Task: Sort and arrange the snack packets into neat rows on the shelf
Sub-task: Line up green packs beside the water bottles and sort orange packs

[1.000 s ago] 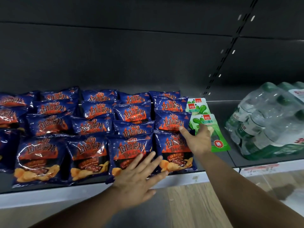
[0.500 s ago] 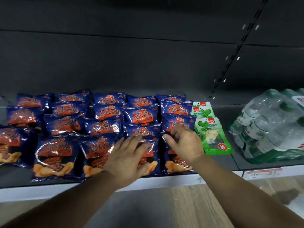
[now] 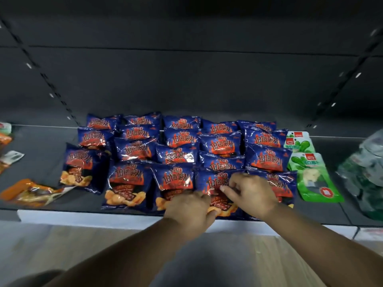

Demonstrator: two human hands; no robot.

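- Left hand (image 3: 189, 210) and right hand (image 3: 251, 193): grip of each pinching one front-row packet (image 3: 216, 184).
- Risk: tugging may skew adjoining packets or slide it off the shelf (image 3: 83, 217) edge.

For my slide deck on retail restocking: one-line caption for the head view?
Both hands, left hand and right hand, adjust a front-row blue chip packet on the shelf, green packets alongside.

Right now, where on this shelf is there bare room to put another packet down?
Bare shelf lies left of the blue packets, behind the orange packet. A narrower strip separates the green packets from the wrapped bottles. The blue block is crowded, overlapping, with both hands on it.
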